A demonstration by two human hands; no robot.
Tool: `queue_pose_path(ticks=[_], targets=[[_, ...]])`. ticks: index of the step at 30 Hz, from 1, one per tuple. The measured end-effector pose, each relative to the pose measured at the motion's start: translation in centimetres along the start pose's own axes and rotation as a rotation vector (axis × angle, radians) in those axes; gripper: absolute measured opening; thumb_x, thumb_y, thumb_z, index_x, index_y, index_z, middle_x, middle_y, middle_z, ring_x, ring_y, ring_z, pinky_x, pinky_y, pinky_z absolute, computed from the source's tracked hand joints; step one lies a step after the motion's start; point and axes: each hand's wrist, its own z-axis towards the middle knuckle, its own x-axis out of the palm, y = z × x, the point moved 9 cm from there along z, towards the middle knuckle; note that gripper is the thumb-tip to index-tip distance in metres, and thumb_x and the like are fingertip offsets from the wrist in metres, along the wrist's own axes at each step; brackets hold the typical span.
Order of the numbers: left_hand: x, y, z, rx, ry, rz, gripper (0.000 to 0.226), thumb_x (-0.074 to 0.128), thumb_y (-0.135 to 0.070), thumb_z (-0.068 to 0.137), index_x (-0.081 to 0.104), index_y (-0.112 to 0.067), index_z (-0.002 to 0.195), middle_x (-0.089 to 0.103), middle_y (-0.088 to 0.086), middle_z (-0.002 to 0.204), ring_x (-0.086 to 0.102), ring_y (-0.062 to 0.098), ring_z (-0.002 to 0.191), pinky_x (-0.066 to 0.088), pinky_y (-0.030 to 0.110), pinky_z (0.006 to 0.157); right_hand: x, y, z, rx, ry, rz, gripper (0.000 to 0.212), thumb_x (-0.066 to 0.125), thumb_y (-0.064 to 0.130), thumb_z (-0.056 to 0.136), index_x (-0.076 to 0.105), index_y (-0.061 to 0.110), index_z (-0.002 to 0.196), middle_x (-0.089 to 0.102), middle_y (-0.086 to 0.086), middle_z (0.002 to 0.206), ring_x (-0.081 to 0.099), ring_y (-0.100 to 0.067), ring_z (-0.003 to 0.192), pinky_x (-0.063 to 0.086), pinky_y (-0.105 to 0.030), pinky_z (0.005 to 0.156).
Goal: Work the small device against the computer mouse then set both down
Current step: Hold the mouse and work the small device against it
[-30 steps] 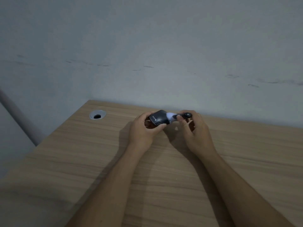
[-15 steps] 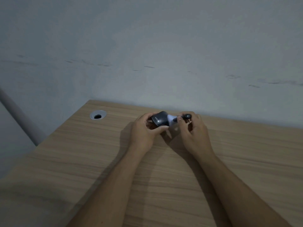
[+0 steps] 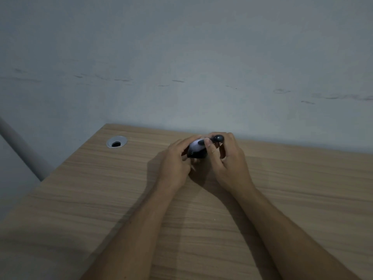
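Grommet hole [image 3: 116, 141] set in the desk [image 3: 101, 199] at about 10 o'clock from the hands, well apart from them; pale pipe [image 3: 22, 150] runs down the far left edge, off the desk. Left hand [image 3: 175, 164] is curled round the computer mouse [image 3: 196, 151], thumb side toward the wearer, fingers wrapped over the far side; the dark body shows between thumb and fingers with a pale lit patch at its 12 o'clock end. Mouse is held just above the desk near the wall edge; cannot tell whether it touches the wood. Right hand [image 3: 228, 158] is closed on the small device [image 3: 217, 138], a dark stubby thing with a rounded end poking out at 12 o'clock from the knuckles. Its working end points to 9 o'clock, at or touching the pale patch; the contact point itself is hidden by the fingers. The device sits at about 1 o'clock from the mouse, the two hands nearly touching. Judgement: the working step is under way, nothing set down yet. To do it well, keep the left hand firm so the mouse cannot twist, press the device lightly and square to the surface, and move from the right wrist in short strokes. A slip would likely send the device off the curved shell.
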Motion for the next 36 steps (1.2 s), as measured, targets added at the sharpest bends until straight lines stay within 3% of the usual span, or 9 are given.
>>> queue_pose_path(ticks=[6,10,12,15,22,27,29,32,36], targets=[[0.3,-0.4,0.1,0.063,0.036,0.060,0.081,0.085,0.012,0.080,0.071,-0.036,0.144,0.074,-0.011,0.130,0.067,0.012,0.120,0.046,0.001,0.096,-1.6,-5.6,0.1,0.360,-0.054,-0.039,0.024,0.055,0.044,0.115,0.071,0.029,0.122,0.071,0.002,0.117,0.067,-0.019,0.109,0.057,-0.046,0.100],[0.0,-0.4,0.2,0.072,0.009,0.049,0.075,0.084,0.012,0.079,0.073,-0.029,0.142,0.074,-0.008,0.133,0.068,0.013,0.123,0.053,0.011,0.100,-1.1,-3.8,0.1,0.244,-0.023,0.062,0.020,0.058,0.042,0.115,0.071,0.028,0.120,0.075,0.005,0.116,0.071,-0.010,0.105,0.056,-0.030,0.090],[-0.3,-0.2,0.2,0.065,-0.014,0.028,0.070,0.080,0.013,0.080,0.075,-0.025,0.139,0.075,-0.005,0.134,0.070,0.013,0.122,0.053,0.007,0.095,-0.1,-2.5,-0.1,0.172,0.026,0.110,0.017,0.061,0.038,0.114,0.071,0.025,0.119,0.076,0.006,0.115,0.071,-0.006,0.100,0.050,-0.019,0.085],[-0.6,-0.1,0.1,0.039,-0.034,-0.022,0.063,0.078,0.013,0.083,0.076,-0.024,0.134,0.076,-0.006,0.131,0.072,0.011,0.119,0.051,0.003,0.090,0.5,-1.9,-0.2,0.134,0.030,0.117,0.016,0.064,0.036,0.113,0.072,0.024,0.118,0.076,0.005,0.112,0.071,-0.005,0.096,0.048,-0.015,0.082],[-0.1,-0.9,-0.2,0.057,0.001,-0.037,0.074,0.085,0.014,0.079,0.073,-0.027,0.139,0.074,-0.008,0.135,0.070,0.005,0.120,0.049,0.001,0.092,-2.2,-5.6,0.1,0.352,-0.119,-0.005,0.027,0.063,0.046,0.111,0.072,0.023,0.099,0.070,0.006,0.083,0.060,0.000,0.074,0.043,-0.027,0.070],[-0.4,0.0,0.1,0.004,-0.033,-0.036,0.070,0.087,0.007,0.080,0.072,-0.026,0.140,0.075,-0.006,0.135,0.073,0.011,0.120,0.061,0.022,0.100,-1.2,-3.1,0.1,0.218,-0.030,0.061,0.021,0.066,0.040,0.111,0.074,0.022,0.103,0.077,0.007,0.090,0.070,-0.007,0.083,0.051,-0.024,0.074],[-0.7,0.4,0.0,-0.047,-0.045,-0.037,0.068,0.083,0.007,0.081,0.072,-0.025,0.140,0.077,-0.007,0.130,0.075,0.006,0.115,0.062,0.029,0.102,-0.4,-1.6,-0.1,0.146,0.022,0.093,0.012,0.070,0.035,0.110,0.074,0.027,0.102,0.079,0.010,0.092,0.073,-0.007,0.086,0.052,-0.019,0.076],[-0.8,0.7,-0.1,-0.086,-0.053,-0.104,0.065,0.085,0.004,0.081,0.073,-0.028,0.137,0.079,-0.013,0.119,0.074,-0.009,0.104,0.063,0.028,0.098,-0.2,-1.5,-0.1,0.138,0.002,0.070,0.016,0.070,0.036,0.110,0.074,0.024,0.100,0.078,0.009,0.088,0.072,-0.008,0.082,0.051,-0.019,0.072],[-0.7,0.8,-0.1,-0.088,-0.046,-0.136,0.062,0.097,-0.021,0.079,0.073,-0.031,0.135,0.081,-0.013,0.119,0.077,0.003,0.108,0.062,0.023,0.094,-1.6,-5.0,0.1,0.321,-0.088,-0.014,0.026,0.067,0.042,0.110,0.074,0.019,0.099,0.075,0.004,0.086,0.067,-0.005,0.079,0.046,-0.025,0.070]])
